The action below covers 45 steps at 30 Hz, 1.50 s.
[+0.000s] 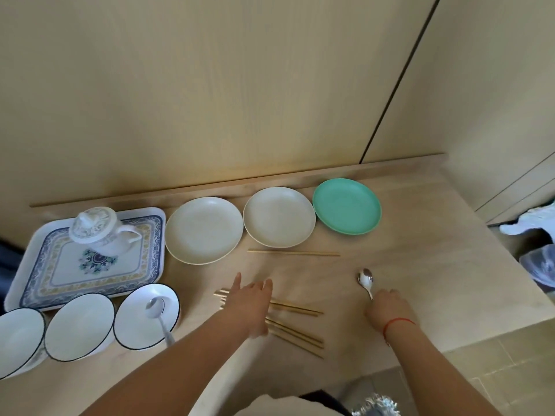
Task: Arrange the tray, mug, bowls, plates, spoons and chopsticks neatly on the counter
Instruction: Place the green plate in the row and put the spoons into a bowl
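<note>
A patterned tray (48, 274) lies at the left with a lidded white mug (100, 232) on it. Three white bowls stand in front: left (18, 340), middle (79, 325), right (141, 319) with a spoon (159, 316) in it. Two cream plates (204, 229) (279, 216) and a green plate (347, 205) line the back. My left hand (249, 304) rests flat, fingers apart, on several gold chopsticks (297, 331). One chopstick pair (294, 253) lies apart. My right hand (389, 310) grips the handle of a metal spoon (365, 280).
The wooden counter (420, 280) ends at the right edge, with floor tiles below. A low wooden ledge (240, 184) and cabinet wall bound the back. A bin with a plastic bag (540, 265) sits off the right side.
</note>
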Motion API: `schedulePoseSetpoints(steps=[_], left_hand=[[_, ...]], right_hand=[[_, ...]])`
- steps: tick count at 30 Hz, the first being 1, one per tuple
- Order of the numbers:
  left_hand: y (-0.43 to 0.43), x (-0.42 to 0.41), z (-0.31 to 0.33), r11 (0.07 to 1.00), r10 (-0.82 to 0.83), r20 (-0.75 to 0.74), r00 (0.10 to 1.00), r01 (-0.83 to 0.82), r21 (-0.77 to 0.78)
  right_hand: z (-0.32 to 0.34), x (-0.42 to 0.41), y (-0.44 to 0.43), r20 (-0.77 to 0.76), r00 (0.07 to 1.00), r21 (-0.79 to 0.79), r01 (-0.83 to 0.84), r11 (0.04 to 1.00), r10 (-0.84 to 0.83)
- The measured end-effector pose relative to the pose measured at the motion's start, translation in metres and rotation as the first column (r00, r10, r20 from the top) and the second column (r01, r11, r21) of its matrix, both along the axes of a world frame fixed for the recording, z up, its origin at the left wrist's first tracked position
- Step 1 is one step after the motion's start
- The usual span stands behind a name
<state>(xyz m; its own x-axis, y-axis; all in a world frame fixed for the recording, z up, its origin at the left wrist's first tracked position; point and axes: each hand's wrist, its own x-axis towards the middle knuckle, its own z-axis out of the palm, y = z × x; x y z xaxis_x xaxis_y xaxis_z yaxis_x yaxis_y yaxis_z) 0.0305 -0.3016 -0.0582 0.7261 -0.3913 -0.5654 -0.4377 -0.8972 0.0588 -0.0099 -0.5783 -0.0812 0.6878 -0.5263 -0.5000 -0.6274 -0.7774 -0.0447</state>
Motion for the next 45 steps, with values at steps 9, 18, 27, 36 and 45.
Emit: schedulePoseSetpoints(steps=[9, 18, 27, 36, 45], left_hand=[[0.006, -0.002, -0.005, 0.999, 0.0, 0.045, 0.999, 0.002, -0.044], [0.011, -0.004, -0.008, 0.979, 0.122, -0.002, 0.993, -0.121, -0.167], [0.015, -0.002, 0.005, 0.784, 0.404, -0.226, 0.886, -0.463, -0.413], [0.023, 0.008, 0.037, 0.175, 0.548, -0.526, 0.65, -0.705, -0.687], [0.065, 0.011, 0.06, -0.258, 0.506, -0.762, 0.405, -0.772, -0.581]], right_hand=[[-0.009, -0.006, 0.005, 0.041, 0.998, -0.034, -0.05, 0.998, 0.051], [0.001, -0.004, 0.007, 0.025, 0.999, 0.125, 0.043, 0.991, -0.046], [0.022, 0.006, 0.043, 0.241, 0.942, 0.452, 0.103, 0.886, -0.233], [0.08, 0.013, 0.103, 0.189, 0.966, 0.848, -0.071, 0.525, -0.176], [0.114, 0.025, 0.146, 0.367, 0.912, 0.846, -0.245, 0.473, -0.184]])
